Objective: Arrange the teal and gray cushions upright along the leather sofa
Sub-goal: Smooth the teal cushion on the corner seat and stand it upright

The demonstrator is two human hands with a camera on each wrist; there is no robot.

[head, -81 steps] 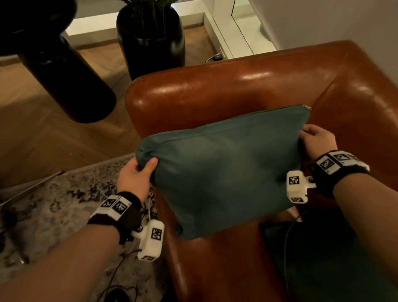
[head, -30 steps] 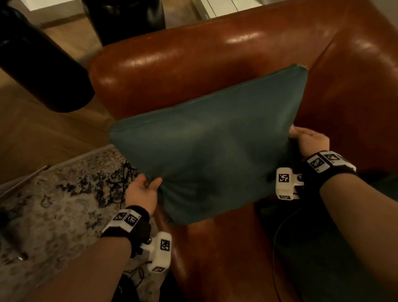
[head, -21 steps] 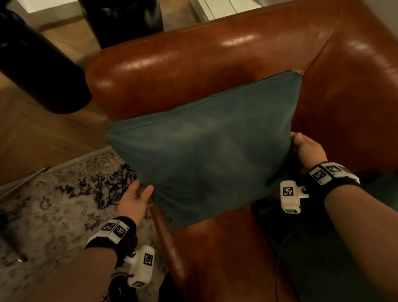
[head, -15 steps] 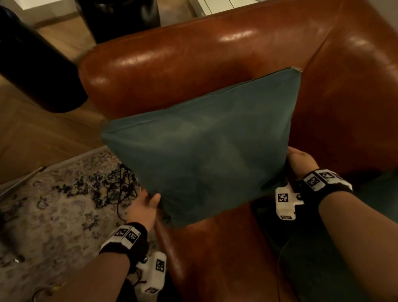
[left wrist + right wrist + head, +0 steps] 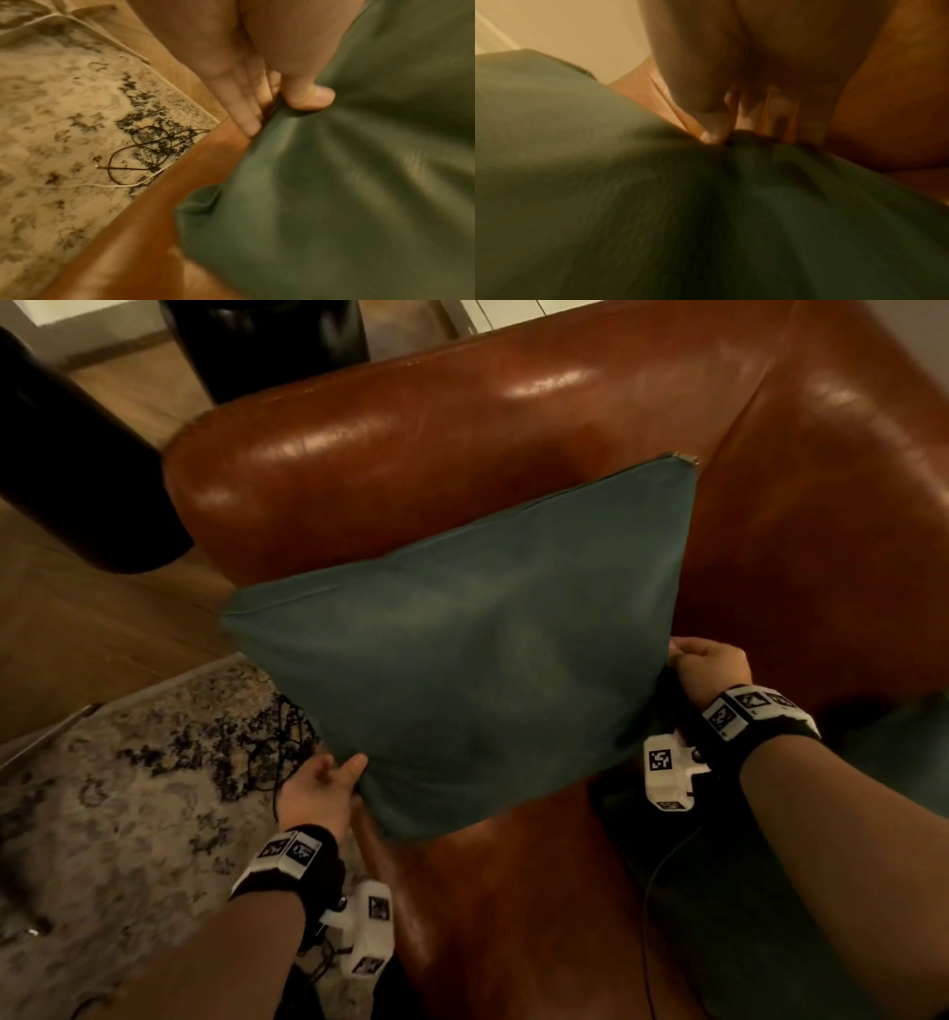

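A teal cushion (image 5: 472, 649) stands tilted against the arm of the brown leather sofa (image 5: 462, 408), its lower corner on the seat. My left hand (image 5: 328, 780) pinches the cushion's lower left edge, thumb on the front face (image 5: 308, 97). My right hand (image 5: 706, 667) grips the right edge, fingers bunching the fabric (image 5: 731, 130). The teal cushion fills most of the left wrist view (image 5: 347, 192) and the right wrist view (image 5: 654, 203). No gray cushion is in sight.
A patterned rug (image 5: 118, 793) with a tangle of black cable (image 5: 272, 752) lies left of the sofa. Dark round objects (image 5: 77, 469) stand on the wooden floor behind. A dark teal cloth (image 5: 770, 916) covers the seat at lower right.
The cushion has been raised and turned more upright against the sofa arm. My left hand slid from its upper left corner down to the lower left edge; my right hand dropped lower on the right edge.
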